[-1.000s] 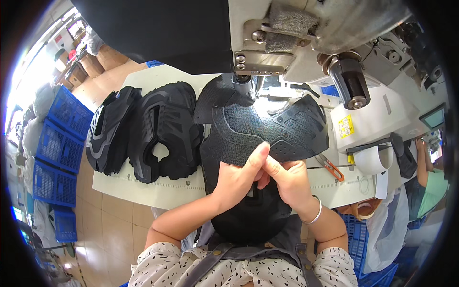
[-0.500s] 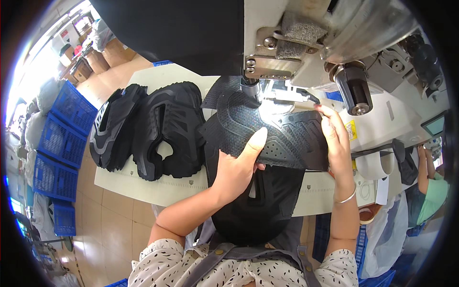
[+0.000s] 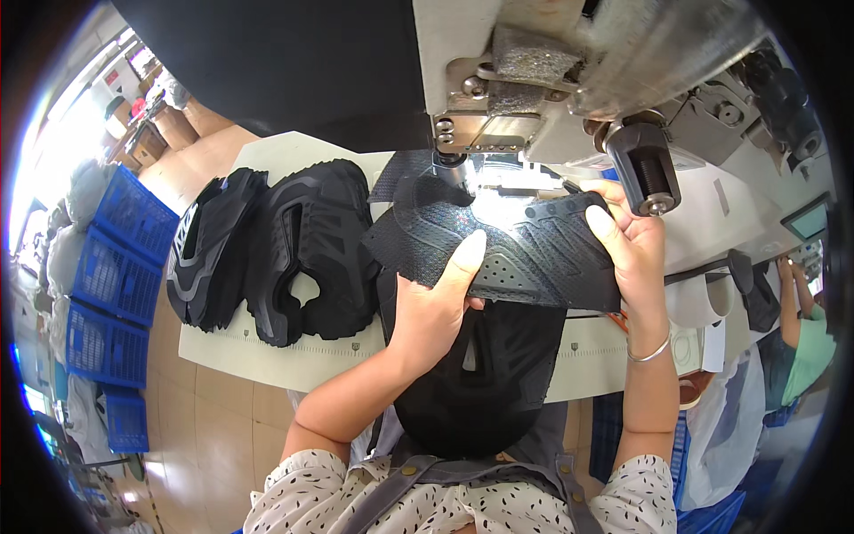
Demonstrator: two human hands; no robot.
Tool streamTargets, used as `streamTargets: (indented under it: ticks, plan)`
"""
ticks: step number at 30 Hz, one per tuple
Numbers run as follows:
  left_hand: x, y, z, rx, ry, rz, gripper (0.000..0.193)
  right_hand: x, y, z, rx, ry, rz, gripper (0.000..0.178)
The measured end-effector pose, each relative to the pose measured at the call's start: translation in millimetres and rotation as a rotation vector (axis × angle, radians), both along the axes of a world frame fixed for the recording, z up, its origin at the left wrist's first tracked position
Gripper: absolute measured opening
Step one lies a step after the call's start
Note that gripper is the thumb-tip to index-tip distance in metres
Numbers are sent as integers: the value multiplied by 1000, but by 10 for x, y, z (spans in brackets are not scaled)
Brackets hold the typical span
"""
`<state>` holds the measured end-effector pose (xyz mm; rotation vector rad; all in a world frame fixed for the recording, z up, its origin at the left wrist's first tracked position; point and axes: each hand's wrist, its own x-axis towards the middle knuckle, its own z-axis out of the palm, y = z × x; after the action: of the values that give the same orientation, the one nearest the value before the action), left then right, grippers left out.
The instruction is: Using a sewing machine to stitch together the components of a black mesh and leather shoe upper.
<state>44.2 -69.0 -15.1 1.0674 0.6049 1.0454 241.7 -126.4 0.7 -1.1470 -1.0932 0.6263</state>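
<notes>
Under the lit head of a sewing machine [image 3: 498,133] lies a black mesh shoe upper [image 3: 445,227], flat and with a patterned overlay. My left hand [image 3: 436,307] grips its near left edge, thumb on top and fingers underneath. At the right end, my right hand [image 3: 630,245] pinches the upper with the thumb on top, its other fingers partly hidden behind. The machine's presser area meets the upper's far side. Another black shoe upper [image 3: 471,392] hangs over the table's near edge, below the held one.
Stacks of black shoe uppers [image 3: 325,249] lie on the pale table [image 3: 258,351] to the left. Blue crates [image 3: 107,347] line the floor at far left. A white roll [image 3: 698,304] stands at right, near a person in a green shirt [image 3: 805,356].
My right hand has turned, its thumb now pressing on top of the upper's right end. The held upper has tilted slightly. My left hand keeps its hold.
</notes>
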Motion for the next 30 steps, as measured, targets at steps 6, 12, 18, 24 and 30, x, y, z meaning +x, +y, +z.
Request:
streamTargets:
  ticks: [6, 12, 18, 24, 30]
  plan:
    - [-24, 44, 20, -46, 31, -12, 13, -19, 1, -22, 12, 27, 6, 23]
    - [-67, 121, 88, -59, 95, -28, 14, -47, -18, -55, 34, -2, -27, 23]
    - [-111, 227, 182, -29, 154, -83, 13, -113, -38, -62, 41, -42, -51, 25]
    - [-107, 306, 139, 81, 177, -74, 15, -195, -82, -99, 64, 10, -39, 26]
    - [-162, 213, 54, 107, 221, -149, 26, -264, -242, -122, -41, -3, -16, 26]
